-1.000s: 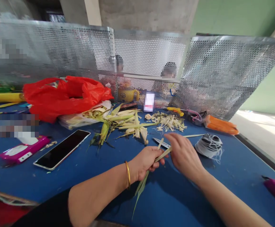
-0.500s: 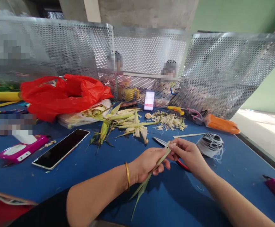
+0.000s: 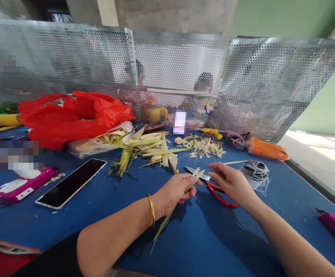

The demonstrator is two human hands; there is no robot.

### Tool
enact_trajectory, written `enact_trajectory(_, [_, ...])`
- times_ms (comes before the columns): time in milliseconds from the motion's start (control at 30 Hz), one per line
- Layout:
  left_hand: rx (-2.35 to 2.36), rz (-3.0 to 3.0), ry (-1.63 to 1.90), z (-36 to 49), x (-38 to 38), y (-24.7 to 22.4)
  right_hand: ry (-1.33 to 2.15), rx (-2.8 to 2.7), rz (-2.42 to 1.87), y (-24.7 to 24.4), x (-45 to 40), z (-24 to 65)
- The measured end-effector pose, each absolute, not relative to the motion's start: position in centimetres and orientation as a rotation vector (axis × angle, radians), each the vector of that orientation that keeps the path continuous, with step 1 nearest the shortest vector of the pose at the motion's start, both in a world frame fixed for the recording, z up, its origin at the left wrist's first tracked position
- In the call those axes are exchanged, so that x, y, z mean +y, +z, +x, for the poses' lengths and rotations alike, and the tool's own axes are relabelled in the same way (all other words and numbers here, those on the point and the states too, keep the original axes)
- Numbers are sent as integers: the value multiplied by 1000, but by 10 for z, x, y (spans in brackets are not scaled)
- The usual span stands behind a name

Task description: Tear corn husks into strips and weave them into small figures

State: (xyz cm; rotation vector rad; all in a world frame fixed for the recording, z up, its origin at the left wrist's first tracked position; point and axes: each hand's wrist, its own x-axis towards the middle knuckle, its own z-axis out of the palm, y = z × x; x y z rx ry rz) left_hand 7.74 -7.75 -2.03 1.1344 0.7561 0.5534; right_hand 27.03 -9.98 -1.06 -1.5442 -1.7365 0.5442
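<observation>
My left hand (image 3: pixel 174 194) is closed around pale green corn husk strips (image 3: pixel 164 227). Their cut ends stick up past the thumb, and the long tails hang down below the wrist. To the right, my right hand (image 3: pixel 232 182) is held over the table with its fingers loosely apart and nothing visible in them. Red-handled scissors (image 3: pixel 221 197) lie on the blue table between the two hands, blades pointing away to the left. The right fingertips are just above the scissors; whether they touch is unclear.
Corn husks (image 3: pixel 155 148) and a heap of husk scraps (image 3: pixel 204 146) lie ahead. A spool of white cord (image 3: pixel 255 173) sits right, near an orange packet (image 3: pixel 267 149). A black-screened phone (image 3: pixel 72 184) and a red plastic bag (image 3: pixel 77 119) are left. A perforated metal screen (image 3: pixel 179 57) stands behind.
My right hand has let go of the husk strips and drawn away to the right, fingers spreading. My left hand keeps the strips and has shifted slightly left. More of the scissors now shows.
</observation>
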Motion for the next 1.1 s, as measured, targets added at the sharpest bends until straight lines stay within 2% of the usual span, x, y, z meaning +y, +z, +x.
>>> enact_trajectory(67, [753,1146,580,76,-74,-19,465,-1688,-1541,-11,-99,273])
enact_trajectory(133, [749,1141,577,76,-74,-19,535,-1678,-1456,-15,-101,269])
enact_trajectory(400, [738,1070,503,78,-77,-22,401,-1995,-1454,-19,-106,254])
enact_trajectory(600, [799,890,552,72,-64,-17,56,-2447,-2047,-3,-109,280])
enact_trajectory(733, [840,778,638,66,-53,-14,-115,-2564,-2242,-6,-107,287])
enact_trajectory(900, [827,783,695,62,-45,-14,43,-2571,-2174,-8,-98,291])
enact_trajectory(1100, [845,988,775,58,-44,-12,642,-2087,-1783,-12,-91,296])
